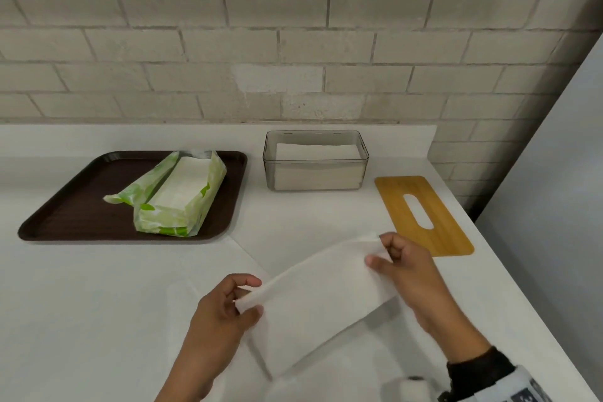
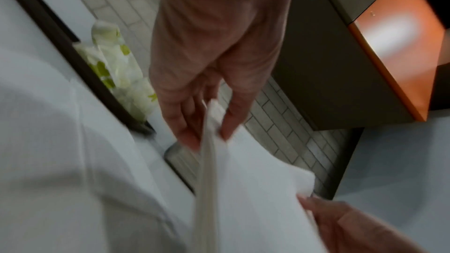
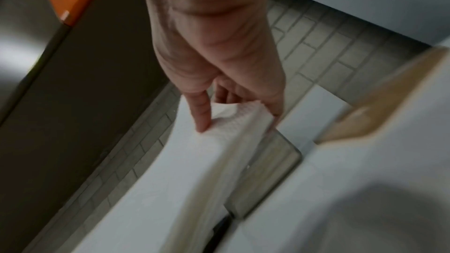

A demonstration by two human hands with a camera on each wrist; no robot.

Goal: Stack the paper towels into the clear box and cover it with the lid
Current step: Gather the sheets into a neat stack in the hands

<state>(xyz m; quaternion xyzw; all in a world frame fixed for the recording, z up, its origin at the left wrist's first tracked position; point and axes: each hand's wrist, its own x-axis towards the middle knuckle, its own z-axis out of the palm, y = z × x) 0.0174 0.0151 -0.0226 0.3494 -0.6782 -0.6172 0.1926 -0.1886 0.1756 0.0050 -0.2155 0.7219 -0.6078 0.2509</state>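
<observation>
Paper towels (image 1: 321,300) in a thin folded bunch are held up above the white counter (image 1: 81,320), near the 6 o'clock edge of the head view. The left hand (image 1: 225,310) pinches one short end of the bunch, thumb on one side and curled fingers on the other. The right hand (image 1: 408,271) pinches the far end the same way. The bunch slants, with the left end low and close to the person and the right end higher, toward 1 o'clock. It sags a little in the middle. Both arms come in from the bottom, and the right wrist has a dark cuff (image 1: 476,365).

In the left wrist view the left hand's fingers (image 2: 185,132) and thumb squeeze the thin edge of the bunch. In the right wrist view one finger (image 3: 203,114) lies straight on top of the towels while the thumb holds the other side.

At 12 o'clock from the hands sits the clear box (image 1: 316,160), with white towels already inside and its top open. The wooden lid (image 1: 424,215) lies flat on the counter at 2 o'clock, just beside the box. At 10 o'clock a brown tray (image 1: 71,209) holds a torn green and white wrapper (image 1: 173,196) with more towels in it. A brick wall (image 1: 293,42) stands behind.
</observation>
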